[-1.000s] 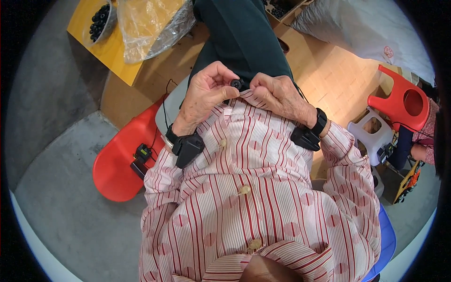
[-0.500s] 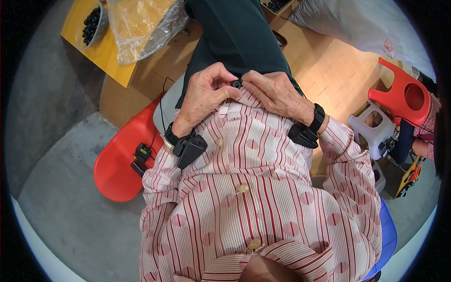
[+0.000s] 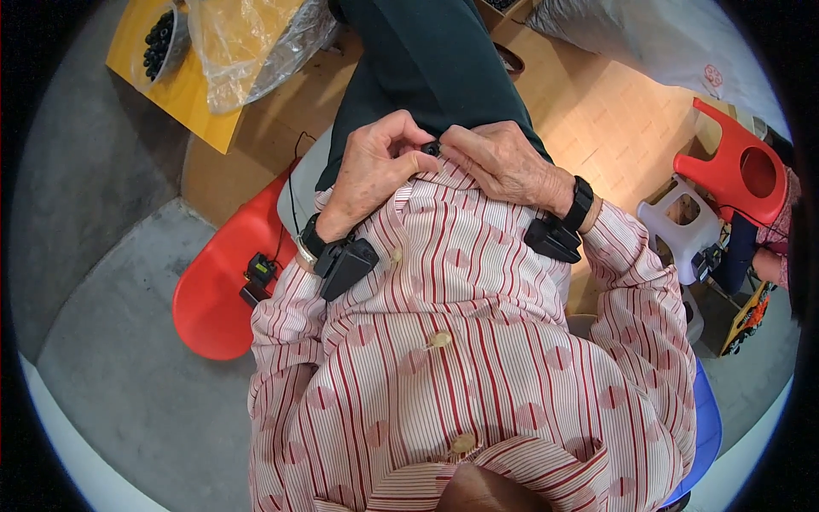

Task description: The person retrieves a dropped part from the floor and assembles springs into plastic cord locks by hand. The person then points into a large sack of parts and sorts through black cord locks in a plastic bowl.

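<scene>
Above my lap I pinch a small round black part (image 3: 432,148) that seems to have a hole in its face. My left hand (image 3: 371,171) grips it from the left, thumb and index finger curved towards each other. From the other side, my right hand (image 3: 508,166) presses its closed fingertips against the part's right edge. Whether the right fingers also hold a second tiny piece is hidden. Both hands rest close to the striped shirt, and each wrist wears a black strap with a dark box-like device.
On the left, a yellow table (image 3: 223,130) bears a see-through tub (image 3: 181,43) of black parts and a plastic bag (image 3: 223,60). A red stool (image 3: 209,311) stands below it. On the right are another red stool (image 3: 712,166), a white stool (image 3: 665,220) and part of another person. A large pale sack (image 3: 648,43) lies beyond.
The hands still hold the black part in nearly the same place. The fingers have shifted only slightly around it, and the whole view has moved a little.
</scene>
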A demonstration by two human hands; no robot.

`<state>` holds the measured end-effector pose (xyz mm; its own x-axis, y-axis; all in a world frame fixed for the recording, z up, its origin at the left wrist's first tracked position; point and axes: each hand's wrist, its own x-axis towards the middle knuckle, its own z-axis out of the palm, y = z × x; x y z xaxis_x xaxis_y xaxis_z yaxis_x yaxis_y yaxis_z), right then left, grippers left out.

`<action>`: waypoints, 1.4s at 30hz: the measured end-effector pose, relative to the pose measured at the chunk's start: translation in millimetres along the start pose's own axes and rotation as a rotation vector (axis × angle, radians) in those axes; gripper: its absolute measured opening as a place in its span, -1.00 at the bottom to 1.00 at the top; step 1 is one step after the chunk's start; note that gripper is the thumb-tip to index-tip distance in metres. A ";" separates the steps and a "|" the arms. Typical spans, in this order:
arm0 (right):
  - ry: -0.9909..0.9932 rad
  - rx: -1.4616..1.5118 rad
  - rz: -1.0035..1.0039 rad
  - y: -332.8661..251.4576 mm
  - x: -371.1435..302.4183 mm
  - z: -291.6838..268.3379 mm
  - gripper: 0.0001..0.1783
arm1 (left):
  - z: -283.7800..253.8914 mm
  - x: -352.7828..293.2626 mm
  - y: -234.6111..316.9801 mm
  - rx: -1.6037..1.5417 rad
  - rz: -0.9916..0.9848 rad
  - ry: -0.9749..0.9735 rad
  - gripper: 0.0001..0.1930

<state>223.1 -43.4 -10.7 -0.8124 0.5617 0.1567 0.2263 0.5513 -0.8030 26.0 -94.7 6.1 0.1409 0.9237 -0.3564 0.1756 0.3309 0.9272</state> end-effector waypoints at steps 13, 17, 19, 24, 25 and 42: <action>-0.022 0.028 -0.045 1.8 -0.5 1.5 -0.82 | 3.7 1.7 -3.7 0.107 0.053 -0.018 -0.79; -0.062 -0.003 -0.009 3.5 1.8 2.7 -0.80 | 1.5 5.2 -10.9 0.074 0.067 -0.015 -0.78; -0.001 -0.017 -0.016 -2.1 4.1 2.2 -0.79 | -4.6 4.1 -0.2 0.175 0.058 -0.026 -0.79; -0.032 0.039 0.108 -5.2 -1.7 -1.4 -0.85 | -27.0 11.5 16.2 -0.001 -0.129 -0.173 -0.80; -0.006 0.061 0.107 -6.6 -1.4 1.4 -0.84 | -35.7 11.9 11.1 -0.078 -0.135 -0.141 -0.80; 0.062 0.089 0.025 -22.4 11.5 2.1 -0.92 | -107.5 155.6 114.4 -0.433 0.296 0.052 -0.64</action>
<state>207.5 -50.5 7.8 -0.7716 0.6133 0.1686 0.1954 0.4808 -0.8548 -36.7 107.7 69.1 0.0735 0.9944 -0.0757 -0.2846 0.0937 0.9540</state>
